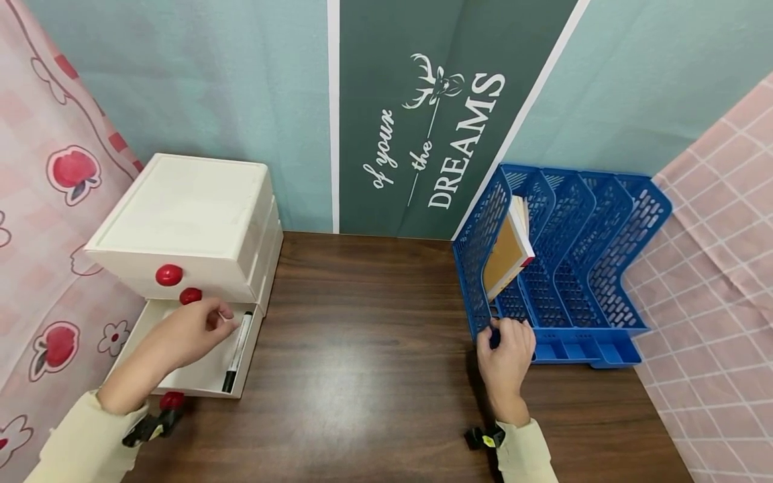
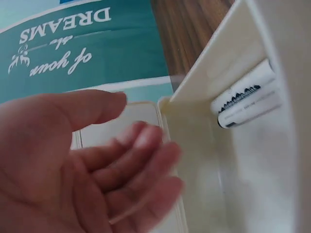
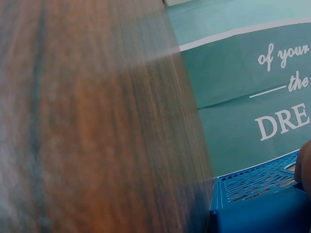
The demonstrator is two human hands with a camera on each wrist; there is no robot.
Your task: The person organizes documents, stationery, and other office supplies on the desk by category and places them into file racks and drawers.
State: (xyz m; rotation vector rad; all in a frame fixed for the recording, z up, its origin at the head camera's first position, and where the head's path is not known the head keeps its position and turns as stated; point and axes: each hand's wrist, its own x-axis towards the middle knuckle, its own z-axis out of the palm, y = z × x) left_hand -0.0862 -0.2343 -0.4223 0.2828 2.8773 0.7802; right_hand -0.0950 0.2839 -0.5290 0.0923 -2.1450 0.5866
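Note:
My left hand (image 1: 192, 333) hovers above the pulled-out bottom drawer (image 1: 199, 376) of a white drawer unit, fingers loosely bent and holding nothing. Along the drawer's right side lies a white marker (image 1: 239, 350) with black ends; the left wrist view shows part of the marker (image 2: 250, 92) beyond the fingertips of my left hand (image 2: 107, 160). My right hand (image 1: 506, 355) grips the front left corner of a blue file rack (image 1: 558, 282), thumb and fingers bent around it. Only a sliver of the right hand (image 3: 304, 167) shows in the right wrist view.
A yellow-covered book (image 1: 508, 258) leans in the rack's leftmost slot. Small trays (image 1: 580, 350) line the rack's front. The drawer unit (image 1: 187, 208) has red knobs (image 1: 169, 274). Brown wooden tabletop (image 1: 362, 349) lies between unit and rack, with a green lettered cloth (image 1: 423, 121) behind.

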